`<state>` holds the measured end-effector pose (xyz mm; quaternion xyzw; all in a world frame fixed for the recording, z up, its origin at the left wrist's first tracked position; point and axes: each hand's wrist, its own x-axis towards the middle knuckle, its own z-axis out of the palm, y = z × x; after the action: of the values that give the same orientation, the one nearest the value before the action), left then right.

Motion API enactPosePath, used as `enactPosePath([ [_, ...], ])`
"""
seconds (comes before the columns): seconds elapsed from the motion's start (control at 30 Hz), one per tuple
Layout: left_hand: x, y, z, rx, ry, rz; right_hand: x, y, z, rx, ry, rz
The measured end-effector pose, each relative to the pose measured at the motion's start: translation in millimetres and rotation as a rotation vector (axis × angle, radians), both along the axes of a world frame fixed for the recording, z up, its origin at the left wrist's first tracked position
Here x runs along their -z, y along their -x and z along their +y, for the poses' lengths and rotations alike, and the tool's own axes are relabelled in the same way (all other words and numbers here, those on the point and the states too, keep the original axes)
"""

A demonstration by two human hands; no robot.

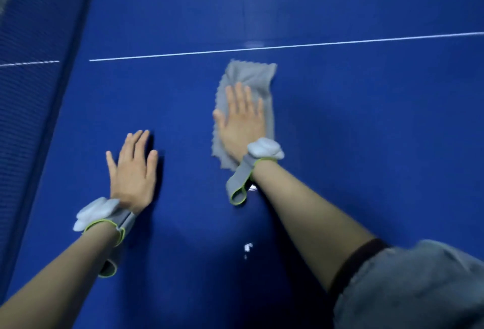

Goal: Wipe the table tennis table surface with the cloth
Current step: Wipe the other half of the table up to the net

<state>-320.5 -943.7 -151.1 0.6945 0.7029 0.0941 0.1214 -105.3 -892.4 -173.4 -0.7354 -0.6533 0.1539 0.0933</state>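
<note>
A grey cloth [250,77] lies spread on the blue table tennis table [366,132], just below the white centre line. My right hand [242,121] presses flat on the cloth, fingers extended and slightly apart, covering its middle; the cloth shows beyond the fingertips and beside the wrist. My left hand [132,168] rests flat on the bare table surface to the left of the cloth, fingers apart, holding nothing. Both wrists carry grey straps with white devices.
The net [28,87] runs along the left side, dark blue mesh. A white line [288,46] crosses the table beyond the cloth. Small white specks [247,247] sit on the surface between my forearms. Blue surface extends far to the right.
</note>
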Motion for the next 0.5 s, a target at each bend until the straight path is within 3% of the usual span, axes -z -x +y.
enactPosePath([
  [0.13,-6.1,30.0,-18.4,-0.065,0.04,0.039,1.7,73.0,-55.2,-0.303,-0.002,0.046],
  [0.23,-12.1,30.6,-26.8,-0.031,0.041,0.045,4.0,80.7,-94.1,-0.428,-0.015,0.018],
  [0.4,-22.9,-8.6,-33.5,0.042,0.024,-0.026,4.0,32.6,-134.8,-0.423,0.013,-0.001],
  [0.5,-27.6,-36.5,-37.7,0.128,0.016,-0.041,-0.6,-11.3,-136.3,-0.285,0.024,-0.028],
])
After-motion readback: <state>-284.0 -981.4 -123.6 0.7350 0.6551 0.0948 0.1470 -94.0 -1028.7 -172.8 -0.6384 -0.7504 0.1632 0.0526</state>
